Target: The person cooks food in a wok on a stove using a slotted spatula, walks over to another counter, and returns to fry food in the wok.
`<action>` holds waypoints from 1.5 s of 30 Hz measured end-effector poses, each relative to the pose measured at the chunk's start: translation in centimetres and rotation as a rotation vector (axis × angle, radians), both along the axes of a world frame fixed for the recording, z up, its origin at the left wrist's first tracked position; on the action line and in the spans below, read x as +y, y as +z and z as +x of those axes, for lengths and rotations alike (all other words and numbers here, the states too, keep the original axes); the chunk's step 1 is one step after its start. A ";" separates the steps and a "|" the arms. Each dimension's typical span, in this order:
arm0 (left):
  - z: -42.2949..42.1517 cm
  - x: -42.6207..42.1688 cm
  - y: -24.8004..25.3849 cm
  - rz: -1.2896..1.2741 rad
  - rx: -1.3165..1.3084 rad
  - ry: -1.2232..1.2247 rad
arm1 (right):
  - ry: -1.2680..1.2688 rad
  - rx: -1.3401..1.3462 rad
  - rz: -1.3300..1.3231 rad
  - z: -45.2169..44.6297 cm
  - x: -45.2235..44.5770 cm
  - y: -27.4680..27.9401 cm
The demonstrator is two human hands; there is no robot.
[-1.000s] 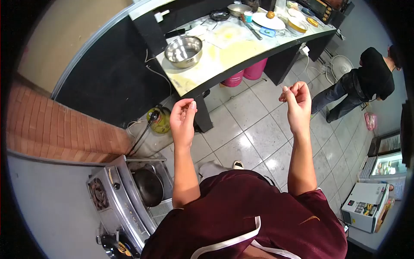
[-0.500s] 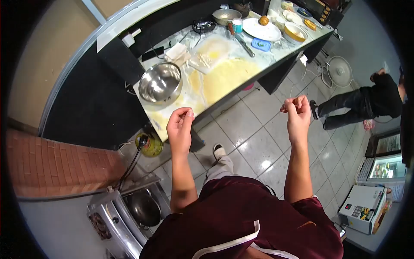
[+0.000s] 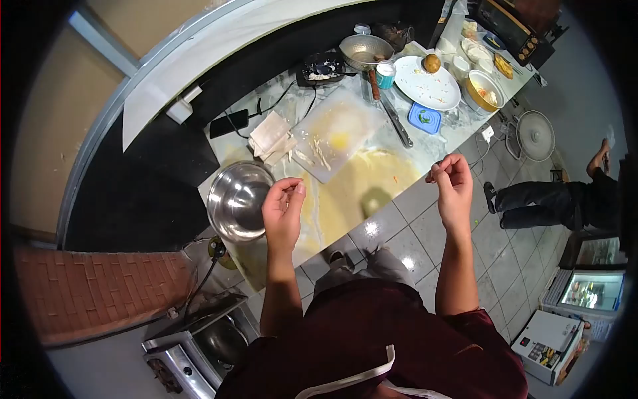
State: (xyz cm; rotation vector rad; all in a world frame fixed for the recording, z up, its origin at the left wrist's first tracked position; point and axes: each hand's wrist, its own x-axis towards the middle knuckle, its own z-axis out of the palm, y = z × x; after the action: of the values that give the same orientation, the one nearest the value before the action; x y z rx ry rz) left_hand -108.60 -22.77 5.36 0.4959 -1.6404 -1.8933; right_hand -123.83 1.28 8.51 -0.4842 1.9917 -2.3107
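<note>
My left hand [image 3: 284, 211] hovers over the front edge of the marble-topped counter [image 3: 292, 249], its fingers curled and the thumb against them; anything in it is too small to make out. Just left of it stands a shiny steel bowl [image 3: 239, 199]. My right hand [image 3: 455, 193] is raised past the counter's front edge, thumb and fingers pinched together, and whatever they may hold is hidden. Between the hands lie a yellowish wet smear on the counter and a translucent cutting board [image 3: 339, 130] with pale shreds. A knife [image 3: 397, 123] lies behind, between the board and a blue lid [image 3: 425, 118].
Farther back are a white plate [image 3: 415, 83] with a round brown item, a bowl of food [image 3: 492, 86], a metal pan [image 3: 367, 51] and a phone [image 3: 229, 124]. A stove [image 3: 179, 366] stands lower left. Another person [image 3: 585, 199] stands at the right, near a fan [image 3: 535, 135].
I have moved closer to the counter, so the bowl and board appear larger and nearer. Both hands keep nearly the same pose. The other person's arm has shifted.
</note>
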 end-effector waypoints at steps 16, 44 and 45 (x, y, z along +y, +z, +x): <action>-19.4 4.3 -0.7 -0.012 -0.103 0.179 | 0.144 -0.062 -0.053 -23.1 1.6 -1.2; -22.1 5.5 -1.0 0.031 -0.087 0.341 | 0.381 -0.120 0.007 -27.2 -0.2 -1.7; -21.7 5.3 -1.0 0.029 -0.101 0.349 | 0.387 -0.118 0.008 -27.0 -0.4 -1.6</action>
State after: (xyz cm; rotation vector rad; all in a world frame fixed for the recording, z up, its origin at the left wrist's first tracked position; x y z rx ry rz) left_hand -130.34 -17.44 4.36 0.8426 -1.4764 -1.6566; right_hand -150.85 0.85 6.91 -0.6498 1.6781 -2.0437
